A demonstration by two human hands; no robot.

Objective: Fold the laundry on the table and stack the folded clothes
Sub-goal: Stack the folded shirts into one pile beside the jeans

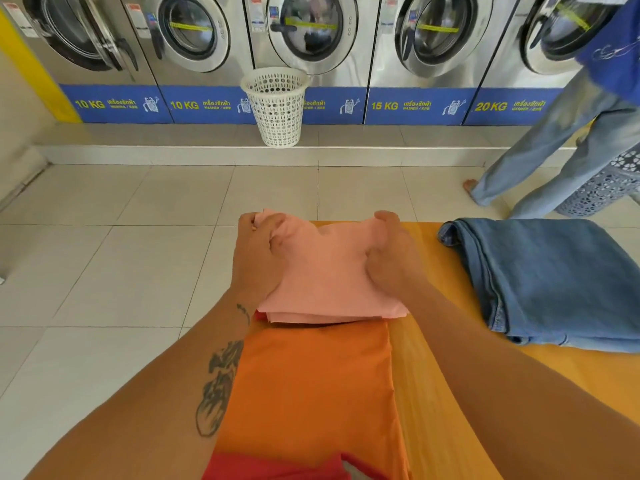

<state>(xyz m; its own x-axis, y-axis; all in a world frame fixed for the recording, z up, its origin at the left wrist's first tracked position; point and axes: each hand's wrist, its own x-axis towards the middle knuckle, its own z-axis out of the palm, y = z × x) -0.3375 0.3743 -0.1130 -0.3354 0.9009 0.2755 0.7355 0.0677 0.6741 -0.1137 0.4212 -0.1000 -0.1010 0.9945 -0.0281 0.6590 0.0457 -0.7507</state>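
A folded pink garment [329, 275] lies at the far end of the yellow table [433, 393]. My left hand [258, 251] grips its far left corner and my right hand [391, 254] pinches its far right edge. Just nearer to me, an orange garment [308, 386] lies flat, its far edge under the pink one. A red garment [277, 467] shows at the bottom edge of the view. Folded blue jeans [550, 282] rest on the table to the right.
A white laundry basket [277, 105] stands on a raised step before a row of washing machines [311, 36]. A person in light jeans [568, 140] walks at the right, beside a patterned basket [602, 188]. White floor tiles lie left of the table.
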